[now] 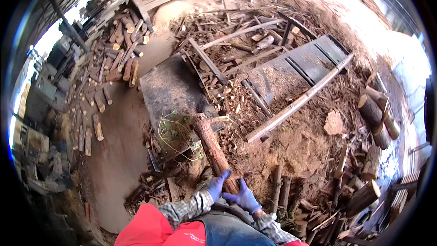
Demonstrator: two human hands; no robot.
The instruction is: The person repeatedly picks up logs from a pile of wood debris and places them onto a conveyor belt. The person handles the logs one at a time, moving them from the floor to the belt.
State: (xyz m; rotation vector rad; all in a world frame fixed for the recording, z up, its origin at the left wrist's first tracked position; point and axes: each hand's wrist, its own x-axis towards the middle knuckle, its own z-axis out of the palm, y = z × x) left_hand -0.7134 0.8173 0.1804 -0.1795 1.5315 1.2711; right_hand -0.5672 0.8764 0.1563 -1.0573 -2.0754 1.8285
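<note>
A long, round log (212,150) with rough, reddish-brown bark slants away, slightly left. Its near end is clasped between the left grip (218,187) and right grip (244,197), both in smooth bluish-purple gloves. Its far end reaches a flat, dusty, dark plate (169,84) and leafy green vine (174,133). Fingers beneath are hidden; whether the plate supports the log is unclear.

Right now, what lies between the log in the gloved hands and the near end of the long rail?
In the head view, a scatter of loose wood scraps lies between the log and the rail.
</note>
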